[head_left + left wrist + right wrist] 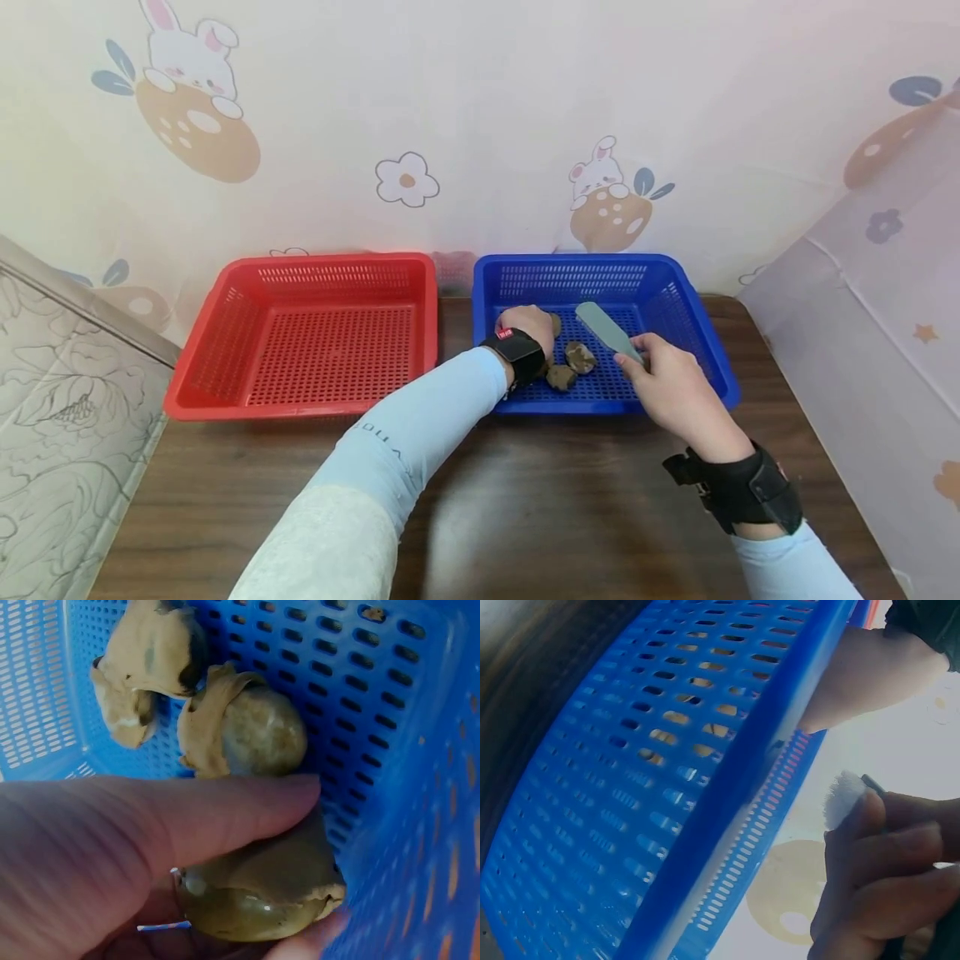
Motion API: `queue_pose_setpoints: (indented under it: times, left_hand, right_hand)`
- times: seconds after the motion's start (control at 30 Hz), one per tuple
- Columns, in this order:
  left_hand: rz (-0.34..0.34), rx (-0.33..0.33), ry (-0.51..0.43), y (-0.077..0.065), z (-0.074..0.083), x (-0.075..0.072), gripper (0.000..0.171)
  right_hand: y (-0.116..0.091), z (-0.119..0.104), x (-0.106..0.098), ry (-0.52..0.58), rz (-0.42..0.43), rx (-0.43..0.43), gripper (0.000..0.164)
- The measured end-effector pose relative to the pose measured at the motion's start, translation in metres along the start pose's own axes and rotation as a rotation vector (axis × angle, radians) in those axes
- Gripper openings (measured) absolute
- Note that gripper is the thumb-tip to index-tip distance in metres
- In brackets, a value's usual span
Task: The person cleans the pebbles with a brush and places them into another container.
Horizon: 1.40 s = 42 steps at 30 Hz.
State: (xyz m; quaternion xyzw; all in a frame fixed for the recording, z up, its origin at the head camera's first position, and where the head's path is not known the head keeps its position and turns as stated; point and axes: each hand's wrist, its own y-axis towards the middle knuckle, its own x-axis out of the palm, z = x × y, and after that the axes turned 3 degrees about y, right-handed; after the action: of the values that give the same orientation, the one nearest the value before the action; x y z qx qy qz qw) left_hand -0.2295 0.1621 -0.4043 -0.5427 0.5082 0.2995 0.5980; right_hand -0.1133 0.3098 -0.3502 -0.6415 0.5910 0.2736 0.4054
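Olive-brown, shiny below a torn, dull crust: rounded lump [259, 892] held in L hand [527, 322], thumb across top, fingers below. Location: inside blue basket [577, 261], toward its L end; can't tell if touching basket floor. Keep that grip snug but not hard, b/c of flaky-looking crust, prob. crumbly.

Across from it, green-backed brush [609, 332] pinched in R hand [671, 383], narrow grip near handle end, apart from lump. White bristles [844, 799] just visible in R wrist view. For the step in hand, prob. brushing: bring bristles to the loose crust edge, use short, light strokes away from L thumb, turn lump btwn strokes. Work low over basket to catch crumbs.

Close by, on basket floor: more crusted lumps [580, 357], near L hand; don't knock w/ brush.

Farther out, to the L: red basket [300, 412], on same bench [525, 517] as blue. Mind L sleeve [427, 417] near its R corner; lift, don't drag.
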Motion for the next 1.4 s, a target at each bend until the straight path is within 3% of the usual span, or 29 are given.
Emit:
queue_pose_setpoints:
  times: [0.1,0.23,0.3,0.4,0.5,0.67,0.77,0.9,1.07,1.2,1.4]
  left_hand:
    - [0.053,0.075,-0.051,-0.004,-0.007,-0.003,0.018]
    - [0.221,0.200,-0.136,-0.011,-0.017,-0.010,0.021]
    - [0.268,0.252,-0.181,-0.018,-0.023,-0.017,0.015]
    - [0.271,0.293,-0.264,-0.033,-0.035,-0.028,0.008]
    - [0.263,0.307,-0.401,-0.050,-0.050,-0.033,0.014]
    - [0.282,0.300,-0.738,-0.075,-0.078,-0.022,0.027]
    - [0.243,0.274,-1.020,-0.084,-0.091,-0.009,0.027]
    - [0.129,0.213,-1.431,-0.092,-0.101,0.007,0.039]
    - [-0.026,0.163,-1.825,-0.098,-0.102,0.018,0.040]
    - [-0.144,0.146,-2.004,-0.105,-0.099,0.020,0.033]
    - [-0.210,0.156,-2.094,-0.114,-0.093,0.020,0.031]
  right_hand:
    - [-0.003,-0.002,0.001,0.012,0.018,-0.011,0.057]
    - [-0.008,-0.005,0.002,0.035,0.052,-0.041,0.058]
    - [-0.010,-0.007,0.002,0.044,0.073,-0.055,0.057]
    - [-0.013,-0.011,0.003,0.062,0.106,-0.070,0.056]
    - [-0.017,-0.014,0.003,0.092,0.128,-0.074,0.059]
    - [-0.027,-0.016,0.006,0.142,0.153,-0.093,0.059]
    - [-0.032,-0.016,0.009,0.173,0.168,-0.097,0.057]
    - [-0.037,-0.016,0.014,0.201,0.207,-0.116,0.054]
    - [-0.041,-0.018,0.021,0.216,0.283,-0.155,0.047]
    - [-0.043,-0.020,0.028,0.231,0.328,-0.159,0.043]
    - [-0.047,-0.025,0.034,0.252,0.325,-0.154,0.041]
